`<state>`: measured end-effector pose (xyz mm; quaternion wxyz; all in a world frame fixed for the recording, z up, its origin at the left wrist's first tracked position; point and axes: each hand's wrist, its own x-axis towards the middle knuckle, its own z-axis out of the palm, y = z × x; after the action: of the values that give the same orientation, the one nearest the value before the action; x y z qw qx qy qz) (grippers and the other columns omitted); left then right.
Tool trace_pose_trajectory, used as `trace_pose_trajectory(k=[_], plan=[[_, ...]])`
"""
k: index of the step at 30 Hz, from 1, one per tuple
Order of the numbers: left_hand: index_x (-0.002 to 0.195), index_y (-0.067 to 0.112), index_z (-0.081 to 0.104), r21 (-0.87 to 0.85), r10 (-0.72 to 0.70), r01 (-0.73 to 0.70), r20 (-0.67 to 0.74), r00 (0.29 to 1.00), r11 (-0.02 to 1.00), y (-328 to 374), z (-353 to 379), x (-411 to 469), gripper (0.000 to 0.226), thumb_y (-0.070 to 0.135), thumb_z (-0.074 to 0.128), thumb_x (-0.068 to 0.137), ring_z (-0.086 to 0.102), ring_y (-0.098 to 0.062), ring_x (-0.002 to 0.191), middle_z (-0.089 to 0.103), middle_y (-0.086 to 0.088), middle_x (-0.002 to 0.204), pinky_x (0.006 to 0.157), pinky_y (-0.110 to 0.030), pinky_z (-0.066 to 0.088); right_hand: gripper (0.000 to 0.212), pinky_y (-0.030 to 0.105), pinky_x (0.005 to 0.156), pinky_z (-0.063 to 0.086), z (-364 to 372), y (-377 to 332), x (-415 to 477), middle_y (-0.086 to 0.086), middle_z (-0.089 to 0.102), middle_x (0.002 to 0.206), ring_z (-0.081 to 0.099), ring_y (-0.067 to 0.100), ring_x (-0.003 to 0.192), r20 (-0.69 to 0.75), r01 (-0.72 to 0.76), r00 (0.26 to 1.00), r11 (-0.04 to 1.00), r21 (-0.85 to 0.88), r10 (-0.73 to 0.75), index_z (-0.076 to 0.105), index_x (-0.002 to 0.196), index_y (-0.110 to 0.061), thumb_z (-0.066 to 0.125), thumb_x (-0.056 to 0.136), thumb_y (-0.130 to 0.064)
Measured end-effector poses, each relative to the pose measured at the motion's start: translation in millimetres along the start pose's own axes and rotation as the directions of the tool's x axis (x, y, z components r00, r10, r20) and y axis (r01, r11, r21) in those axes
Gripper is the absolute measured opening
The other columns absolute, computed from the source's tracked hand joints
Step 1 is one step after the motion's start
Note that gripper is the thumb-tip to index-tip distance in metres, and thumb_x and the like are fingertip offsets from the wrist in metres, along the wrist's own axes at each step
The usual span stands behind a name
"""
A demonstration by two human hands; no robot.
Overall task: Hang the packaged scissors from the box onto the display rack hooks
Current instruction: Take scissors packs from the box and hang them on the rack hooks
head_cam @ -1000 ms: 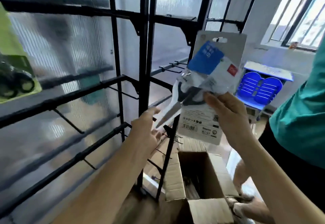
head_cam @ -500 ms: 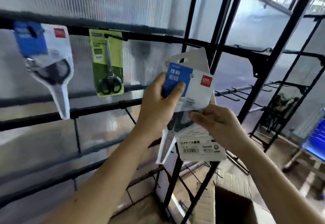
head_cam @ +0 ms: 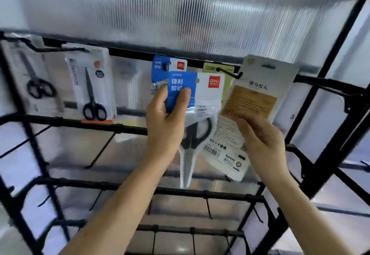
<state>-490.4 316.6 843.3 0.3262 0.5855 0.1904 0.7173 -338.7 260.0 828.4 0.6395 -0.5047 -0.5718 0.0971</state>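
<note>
1.0 s ago: the right grip [head_cam: 260, 140] alone held both packs, stacked, above the box, and the left grip [head_cam: 166, 122] was reaching in.

0.5 s ago: the left grip took hold of the blue-and-white pack [head_cam: 208, 94].

Now: the packs are apart.
- The left grip holds its pack raised in front of a matching pack [head_cam: 160, 66] that hangs on the top rail [head_cam: 130, 52].
- The right grip holds the cream pack [head_cam: 258, 94] tilted, with its top just beside a hook [head_cam: 230, 73].
- The view has swung up from the box to the rail.

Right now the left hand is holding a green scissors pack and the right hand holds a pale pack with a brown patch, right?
Not quite. The left hand holds a blue and white scissors pack, not a green one; the head view shows it. The rest is right: the right hand holds a pale pack with a brown patch.
</note>
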Motion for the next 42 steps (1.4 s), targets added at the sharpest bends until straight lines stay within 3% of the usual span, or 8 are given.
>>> trace_pose_trajectory(k=[7, 12, 17, 22, 26, 30, 36, 42], plan=[[0.083, 0.02, 0.056, 0.101, 0.037, -0.025, -0.117, 0.992, 0.995, 1.6, -26.6, 8.4, 0.017, 0.008, 0.051, 0.093, 0.058, 0.009, 0.064, 0.063, 0.023, 0.065, 0.057, -0.007, 0.042, 0.028, 0.009, 0.062, 0.048, 41.3, 29.6, -6.4, -0.015, 0.066, 0.094, 0.06, -0.01, 0.078, 0.198, -0.268, 0.952, 0.947, 0.176, 0.233, 0.066, 0.09, -0.027, 0.049, 0.092, -0.005], [0.083, 0.022, 0.056, 0.098, 0.001, 0.014, -0.146, 0.989, 0.995, -2.1, -34.1, 9.6, 0.015, 0.012, 0.05, 0.094, 0.058, 0.008, 0.066, 0.064, 0.022, 0.066, 0.059, -0.009, 0.043, 0.027, 0.007, 0.07, 0.048, 44.6, 31.1, -3.0, -0.005, 0.068, 0.101, 0.063, -0.005, 0.086, 0.372, -0.284, 0.904, 0.946, 0.154, 0.211, 0.068, 0.085, -0.016, 0.048, 0.09, 0.001], [0.079, 0.023, 0.055, 0.144, 0.008, 0.017, -0.17, 0.985, 0.989, 1.6, -32.5, 19.5, 0.016, 0.015, 0.052, 0.093, 0.052, -0.002, 0.067, 0.059, 0.011, 0.071, 0.061, -0.017, 0.043, 0.028, 0.014, 0.075, 0.052, 44.2, 32.9, -3.9, -0.01, 0.07, 0.097, 0.066, 0.002, 0.09, 0.402, -0.296, 0.886, 0.949, 0.111, 0.229, 0.071, 0.081, -0.02, 0.051, 0.09, -0.002], [0.083, -0.005, 0.055, 0.185, -0.017, 0.056, -0.202, 0.979, 0.981, -5.0, -35.3, 31.0, 0.025, 0.019, 0.055, 0.092, 0.045, -0.016, 0.067, 0.053, -0.012, 0.072, 0.061, -0.028, 0.037, 0.026, 0.013, 0.072, 0.051, 44.8, 32.6, -7.3, -0.006, 0.071, 0.096, 0.067, 0.004, 0.088, 0.428, -0.296, 0.876, 0.949, 0.109, 0.224, 0.07, 0.082, -0.018, 0.051, 0.09, -0.002], [0.085, -0.003, 0.057, 0.178, -0.073, 0.11, -0.205, 0.976, 0.978, -6.2, -34.8, 33.7, 0.031, 0.027, 0.057, 0.088, 0.05, -0.019, 0.072, 0.058, -0.025, 0.081, 0.066, -0.035, 0.042, 0.026, 0.011, 0.071, 0.05, 46.5, 29.9, -6.4, -0.009, 0.071, 0.093, 0.067, 0.002, 0.086, 0.435, -0.285, 0.875, 0.952, 0.108, 0.212, 0.07, 0.082, -0.018, 0.052, 0.09, -0.002], [0.076, 0.013, 0.055, 0.15, -0.077, 0.115, -0.237, 0.969, 0.982, 0.4, -38.2, 40.2, 0.025, 0.038, 0.056, 0.08, 0.05, -0.018, 0.072, 0.056, -0.014, 0.077, 0.067, -0.035, 0.042, 0.029, 0.009, 0.07, 0.049, 52.0, 26.1, -4.6, -0.013, 0.072, 0.085, 0.066, -0.001, 0.084, 0.436, -0.268, 0.88, 0.955, 0.124, 0.19, 0.07, 0.079, -0.021, 0.052, 0.089, 0.0], [0.084, -0.008, 0.054, 0.217, -0.085, 0.126, -0.188, 0.978, 0.968, -7.1, -43.1, 48.1, 0.032, 0.023, 0.058, 0.088, 0.048, -0.019, 0.067, 0.058, -0.029, 0.081, 0.061, -0.034, 0.04, 0.028, 0.009, 0.071, 0.05, 61.7, 18.0, 3.6, -0.013, 0.071, 0.087, 0.066, -0.003, 0.083, 0.419, -0.266, 0.886, 0.957, 0.115, 0.196, 0.07, 0.08, -0.021, 0.052, 0.09, -0.003], [0.084, -0.009, 0.053, 0.188, -0.151, 0.187, -0.19, 0.97, 0.964, -21.7, -42.3, 55.6, 0.031, 0.021, 0.059, 0.087, 0.046, -0.017, 0.066, 0.054, -0.017, 0.073, 0.061, -0.031, 0.038, 0.029, 0.011, 0.078, 0.051, 69.0, 13.7, 10.2, -0.013, 0.07, 0.09, 0.065, -0.002, 0.086, 0.425, -0.233, 0.887, 0.969, 0.076, 0.18, 0.069, 0.08, -0.025, 0.051, 0.091, -0.005]])
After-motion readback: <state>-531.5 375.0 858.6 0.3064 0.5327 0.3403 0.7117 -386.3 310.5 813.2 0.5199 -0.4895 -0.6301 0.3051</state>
